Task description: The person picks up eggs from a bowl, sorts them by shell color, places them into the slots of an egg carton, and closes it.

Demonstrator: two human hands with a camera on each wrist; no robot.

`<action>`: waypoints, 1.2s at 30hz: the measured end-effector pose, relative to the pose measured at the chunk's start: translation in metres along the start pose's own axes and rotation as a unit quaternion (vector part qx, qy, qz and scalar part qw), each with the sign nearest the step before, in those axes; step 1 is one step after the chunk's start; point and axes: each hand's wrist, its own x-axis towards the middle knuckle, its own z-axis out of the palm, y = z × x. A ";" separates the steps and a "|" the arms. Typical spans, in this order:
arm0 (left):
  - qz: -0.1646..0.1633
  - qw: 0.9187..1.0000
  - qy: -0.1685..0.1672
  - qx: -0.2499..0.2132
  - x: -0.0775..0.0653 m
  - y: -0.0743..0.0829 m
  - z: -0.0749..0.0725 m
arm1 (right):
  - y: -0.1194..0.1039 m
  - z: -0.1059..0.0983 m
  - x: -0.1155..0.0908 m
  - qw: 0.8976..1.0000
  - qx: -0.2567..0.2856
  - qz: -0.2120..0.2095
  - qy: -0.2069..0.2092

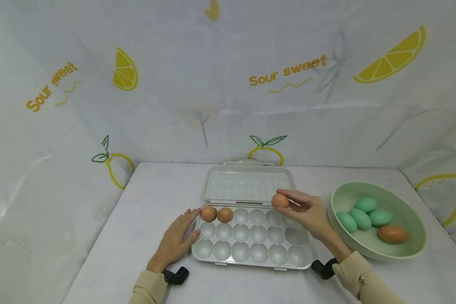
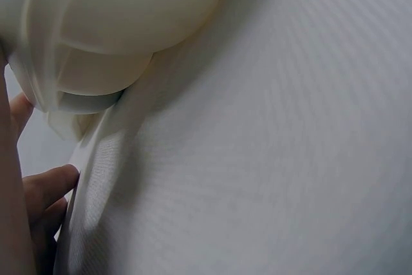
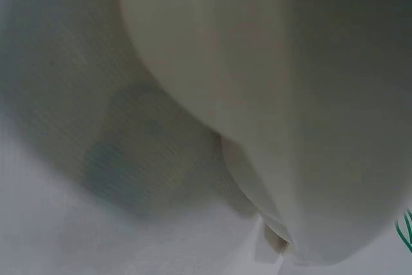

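A brown egg (image 1: pixel 280 201) is pinched between the thumb and fingertips of my right hand (image 1: pixel 308 213), over the back row of a white egg tray (image 1: pixel 250 267). Two more brown eggs, one in the corner (image 1: pixel 208 213) and one beside it (image 1: pixel 225 215), fill the back-left cups. My left hand (image 1: pixel 177 238) rests along the tray's left side, fingers extended and touching its edge. In the left wrist view, rounded cup undersides (image 2: pixel 135 11) show near the fingers (image 2: pixel 51 185). The right wrist view shows blurred pale plastic (image 3: pixel 257 62), with the held egg out of sight.
The tray's clear lid (image 1: pixel 247 183) lies folded back behind it. To the right stands a light green bowl (image 1: pixel 414 223) holding several green eggs (image 1: pixel 360 218) and one brown egg (image 1: pixel 392 234). A lemon-printed cloth (image 1: pixel 228 93) hangs behind the white table (image 1: pixel 137 207).
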 end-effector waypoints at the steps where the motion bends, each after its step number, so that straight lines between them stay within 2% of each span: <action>1: 0.001 1.000 0.000 0.001 0.000 0.000 0.000 | 0.000 0.002 0.000 1.000 0.000 0.001 0.001; 9: 0.002 1.000 0.001 -0.002 0.000 0.000 0.001 | 0.000 0.014 -0.008 1.000 -0.008 0.027 -0.003; 17: 0.005 1.000 0.003 0.000 0.000 0.000 0.002 | 0.006 0.038 -0.014 0.999 0.034 -0.019 -0.032; 20: 0.006 1.000 0.003 0.002 0.000 -0.001 0.002 | 0.005 0.052 -0.015 0.999 0.021 -0.021 -0.012; 26: 0.008 1.000 0.004 0.001 -0.001 -0.001 0.001 | 0.000 0.083 -0.013 0.997 -0.016 0.010 0.076; 29: 0.009 1.000 0.007 0.001 -0.001 -0.001 0.001 | -0.002 0.098 -0.008 0.993 -0.016 0.024 0.112; 36: 0.011 1.000 0.006 -0.004 0.000 -0.001 0.002 | 0.005 0.122 -0.002 0.987 -0.011 0.056 0.147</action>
